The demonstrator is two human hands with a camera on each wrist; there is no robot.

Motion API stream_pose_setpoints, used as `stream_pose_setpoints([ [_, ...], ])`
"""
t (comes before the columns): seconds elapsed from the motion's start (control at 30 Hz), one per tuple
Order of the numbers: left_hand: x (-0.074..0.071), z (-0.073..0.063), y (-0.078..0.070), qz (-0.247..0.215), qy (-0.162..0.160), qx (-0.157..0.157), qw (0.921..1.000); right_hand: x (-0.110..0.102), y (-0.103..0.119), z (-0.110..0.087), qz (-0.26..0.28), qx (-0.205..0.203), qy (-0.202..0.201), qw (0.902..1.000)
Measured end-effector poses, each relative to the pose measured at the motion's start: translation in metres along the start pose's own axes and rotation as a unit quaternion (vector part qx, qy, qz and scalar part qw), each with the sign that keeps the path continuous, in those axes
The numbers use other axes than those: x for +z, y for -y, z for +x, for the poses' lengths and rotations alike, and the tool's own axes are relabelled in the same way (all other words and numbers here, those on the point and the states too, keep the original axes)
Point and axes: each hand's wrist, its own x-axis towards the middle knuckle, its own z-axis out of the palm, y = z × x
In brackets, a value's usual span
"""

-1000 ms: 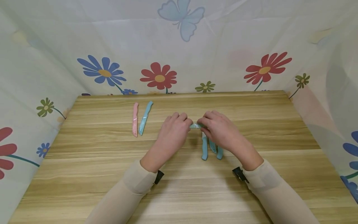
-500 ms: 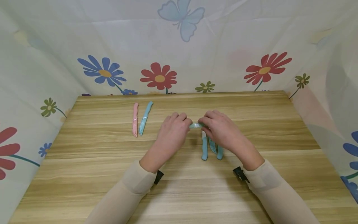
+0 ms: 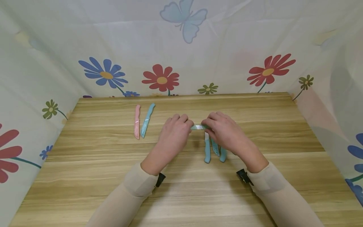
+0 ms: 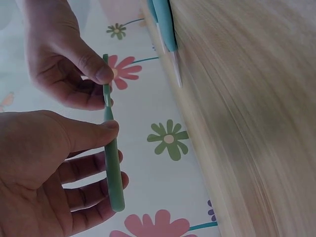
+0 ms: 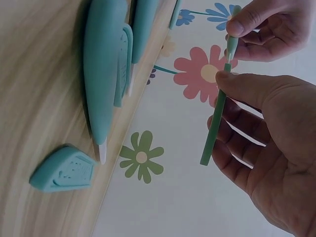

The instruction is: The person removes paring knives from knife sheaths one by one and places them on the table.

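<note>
Held in the air above the bench (image 3: pixel 181 198), crosswise between the two hands: a green knife (image 4: pixel 115 173). Pinched at the handle by thumb and fingers of the left hand (image 3: pixel 173 134); pinched at the green sheath (image 5: pixel 214 128) by thumb and fingers of the right hand (image 3: pixel 225 132). Showing more of the pale blade (image 3: pixel 199 127) between handle and sheath than a second ago, with the left hand drawn slightly further left and the right hand almost in the same spot. No visible shift among the pieces on the bench.

Under the right hand and partly covered by it in the head view: a bare knife with a blue handle (image 3: pixel 207 151), a loose blue sheath (image 3: pixel 215 147) and a second blue-handled knife (image 3: pixel 223 155), all close together. Visible only from the right wrist, near the blade of that second knife: another loose sheath (image 5: pixel 64 170), lying on the bench. Off to the left, well apart from the hands: a pink sheathed knife (image 3: pixel 137 121) and, just beside it at a slant, a blue sheathed knife (image 3: pixel 147 119), both with handles toward the back.

Beneath everything, light wood grain in long streaks. Behind and to both sides, a white cloth (image 3: pixel 227 41) printed with red, blue and green flowers and a pale blue butterfly (image 3: pixel 184 19).
</note>
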Motion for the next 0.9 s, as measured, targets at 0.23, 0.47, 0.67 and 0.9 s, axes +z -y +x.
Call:
stream_pose_setpoints([
  [0.23, -0.0019, 0.0011, 0.0006, 0.001, 0.003, -0.003, 1.0, -0.0025, -0.0018, 0.0009, 0.005, 0.002, 0.002, 1.0],
  [0.47, -0.0018, 0.002, 0.001, -0.003, 0.006, -0.005, 1.0, -0.0035, -0.0024, 0.0011, 0.004, 0.004, 0.008, 1.0],
  [0.67, -0.0016, 0.002, 0.001, -0.006, 0.009, -0.007, 0.9999, -0.0039, -0.0022, 0.0006, 0.008, 0.008, 0.012, 0.9999],
  [0.9, -0.0025, 0.0008, 0.0015, -0.006, 0.008, -0.009, 0.9999, -0.0048, -0.0026, 0.0006, 0.011, 0.012, 0.015, 0.9998],
])
